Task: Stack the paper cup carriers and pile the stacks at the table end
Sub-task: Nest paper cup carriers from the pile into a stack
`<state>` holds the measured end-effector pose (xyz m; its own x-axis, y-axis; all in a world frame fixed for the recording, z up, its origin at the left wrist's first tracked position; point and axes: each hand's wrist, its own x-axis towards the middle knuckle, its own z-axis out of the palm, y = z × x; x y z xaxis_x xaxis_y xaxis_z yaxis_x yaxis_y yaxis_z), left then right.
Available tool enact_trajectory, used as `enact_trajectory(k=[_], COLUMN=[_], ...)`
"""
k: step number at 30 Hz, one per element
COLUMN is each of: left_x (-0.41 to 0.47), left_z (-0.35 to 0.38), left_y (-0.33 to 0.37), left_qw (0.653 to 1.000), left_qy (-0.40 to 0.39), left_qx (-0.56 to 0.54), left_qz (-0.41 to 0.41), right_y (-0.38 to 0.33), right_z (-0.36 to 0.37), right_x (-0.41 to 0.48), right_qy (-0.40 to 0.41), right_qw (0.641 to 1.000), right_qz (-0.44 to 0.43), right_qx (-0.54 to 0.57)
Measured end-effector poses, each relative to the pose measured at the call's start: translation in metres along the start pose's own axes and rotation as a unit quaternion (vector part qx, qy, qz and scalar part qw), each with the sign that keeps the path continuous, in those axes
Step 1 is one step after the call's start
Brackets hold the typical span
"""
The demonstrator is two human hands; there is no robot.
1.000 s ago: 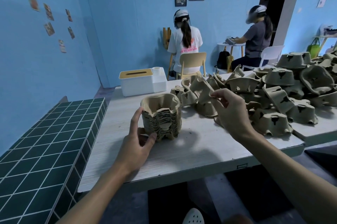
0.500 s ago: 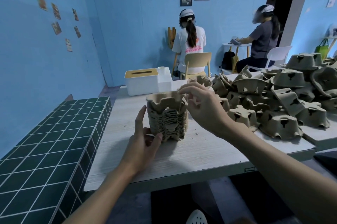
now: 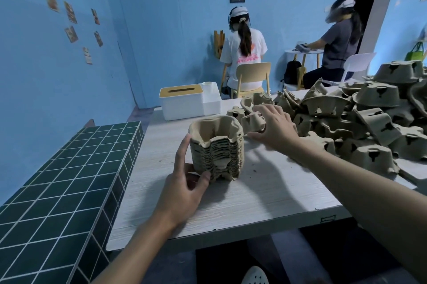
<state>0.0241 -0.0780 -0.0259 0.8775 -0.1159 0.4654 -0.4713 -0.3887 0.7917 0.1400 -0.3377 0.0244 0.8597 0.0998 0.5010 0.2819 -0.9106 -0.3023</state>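
A tall stack of brown paper cup carriers [image 3: 217, 149] stands upright on the white table [image 3: 254, 202], near its left end. My left hand [image 3: 184, 189] grips the stack at its base, index finger up the left side and thumb against the front. My right hand [image 3: 275, 128] hovers with fingers spread over a loose carrier [image 3: 250, 121] just right of the stack, at the edge of a big heap of loose carriers [image 3: 369, 121]. Whether the fingers touch that carrier is hidden.
A white tissue box with a tan lid [image 3: 182, 103] sits at the table's far left corner. A dark green tiled counter [image 3: 57, 191] borders the table on the left. Two people sit with their backs turned beyond the table, on chairs [image 3: 253, 75].
My right hand brought a carrier onto the top of the stack, let it go, and has swung back right to the loose carriers. My left hand has stayed on the stack.
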Motion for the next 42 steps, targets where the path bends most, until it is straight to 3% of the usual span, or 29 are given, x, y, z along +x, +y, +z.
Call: enact_trajectory(k=[8, 17, 21, 27, 31, 38, 40, 42], left_x=[0.000, 0.000, 0.000, -0.002, -0.001, -0.001, -0.001, 0.001], left_z=[0.001, 0.001, 0.001, 0.002, 0.001, 0.001, 0.001, 0.001], left_y=[0.000, -0.003, -0.001, 0.003, 0.002, 0.000, -0.002, -0.003], left_qw=[1.000, 1.000, 1.000, 0.999, 1.000, 1.000, 0.999, 0.999], left_qy=[0.002, -0.001, 0.002, 0.003, -0.001, -0.001, 0.001, 0.004], left_qx=[-0.019, -0.027, -0.023, -0.036, -0.017, -0.011, 0.000, 0.015], left_qz=[-0.008, -0.005, -0.005, -0.015, -0.006, 0.024, 0.034, 0.032], right_y=[0.011, 0.010, 0.000, -0.031, -0.060, -0.100, -0.107, -0.111], right_z=[0.017, 0.017, 0.003, -0.042, -0.073, -0.081, -0.074, -0.066], right_x=[0.027, 0.026, 0.014, -0.005, -0.015, -0.022, -0.021, -0.023], right_qy=[-0.081, -0.028, 0.048, 0.141, 0.102, 0.004, 0.001, 0.008], right_qw=[0.995, 0.999, 0.996, 0.945, 0.884, 0.817, 0.831, 0.870], right_qz=[0.021, 0.019, -0.001, 0.054, 0.093, 0.132, 0.139, 0.140], right_qx=[-0.052, -0.031, 0.076, 0.291, 0.448, 0.561, 0.539, 0.472])
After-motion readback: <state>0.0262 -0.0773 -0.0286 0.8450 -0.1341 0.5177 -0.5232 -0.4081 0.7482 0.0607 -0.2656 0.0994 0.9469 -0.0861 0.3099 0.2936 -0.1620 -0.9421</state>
